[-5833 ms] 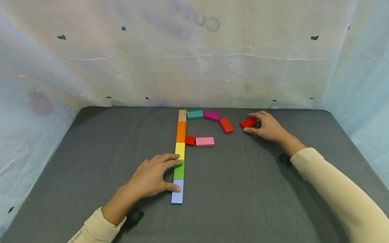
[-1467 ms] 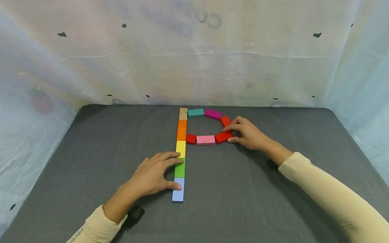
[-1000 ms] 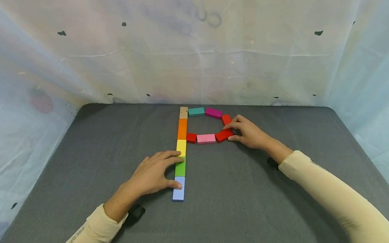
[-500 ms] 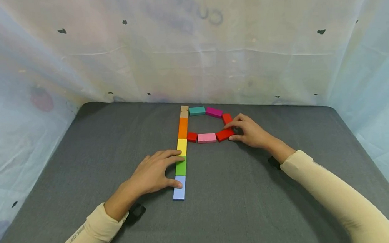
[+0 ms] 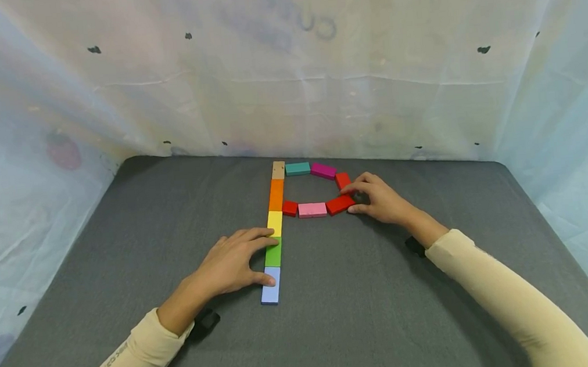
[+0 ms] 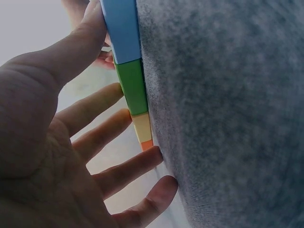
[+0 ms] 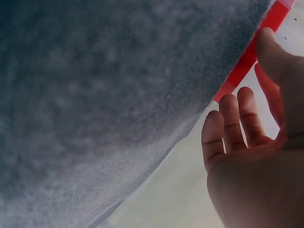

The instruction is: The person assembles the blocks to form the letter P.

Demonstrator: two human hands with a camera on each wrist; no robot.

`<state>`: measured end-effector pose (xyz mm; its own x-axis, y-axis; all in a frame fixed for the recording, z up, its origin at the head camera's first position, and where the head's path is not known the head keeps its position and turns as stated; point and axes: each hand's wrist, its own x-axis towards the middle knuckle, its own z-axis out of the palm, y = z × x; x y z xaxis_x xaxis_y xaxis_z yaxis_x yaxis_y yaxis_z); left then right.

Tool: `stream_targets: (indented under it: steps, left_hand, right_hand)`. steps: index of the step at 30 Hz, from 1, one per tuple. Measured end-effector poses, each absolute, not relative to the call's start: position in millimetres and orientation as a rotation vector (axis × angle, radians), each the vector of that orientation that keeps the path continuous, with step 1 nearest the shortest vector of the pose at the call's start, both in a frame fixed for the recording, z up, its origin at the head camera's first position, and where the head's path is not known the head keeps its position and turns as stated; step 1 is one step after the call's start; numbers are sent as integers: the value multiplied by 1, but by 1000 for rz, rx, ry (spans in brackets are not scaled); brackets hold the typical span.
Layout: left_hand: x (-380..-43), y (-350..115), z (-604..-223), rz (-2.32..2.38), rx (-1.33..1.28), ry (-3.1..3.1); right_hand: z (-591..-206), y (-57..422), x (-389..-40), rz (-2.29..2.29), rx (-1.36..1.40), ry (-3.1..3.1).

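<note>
Coloured wooden blocks lie on grey cloth in the head view. A straight row runs from a light blue block [image 5: 270,293] through green [image 5: 273,256], yellow [image 5: 274,221] and orange blocks [image 5: 276,195] to a tan block [image 5: 278,171]. My left hand [image 5: 230,263] rests on this row with spread fingers, its thumb on the light blue block. At the loop's lower right corner, my right hand [image 5: 379,199] pinches a red block [image 5: 339,205] between thumb and index finger. This block meets a pink block [image 5: 312,210]; its right end is partly hidden by the fingers.
A teal block [image 5: 298,169], a magenta block [image 5: 323,171] and another red block [image 5: 343,180] curve round the loop's far side. A small red block [image 5: 290,208] sits between the row and the pink block. Pale sheeting [image 5: 287,108] encloses the table's back and sides.
Since the oldest frame, my right hand has brought the red block left and nearer, from apart to beside the pink one. Over the last second both hands have stayed nearly still.
</note>
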<state>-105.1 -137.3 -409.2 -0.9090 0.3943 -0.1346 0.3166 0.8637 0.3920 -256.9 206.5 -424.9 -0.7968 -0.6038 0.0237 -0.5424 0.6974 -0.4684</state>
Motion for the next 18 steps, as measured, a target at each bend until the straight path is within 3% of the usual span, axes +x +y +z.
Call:
stream_targets:
  steps: [18]
  left_hand:
    - [-106, -139, -411, 587, 573, 2848]
  right_hand:
    - [-428, 212, -255, -727, -954, 2779]
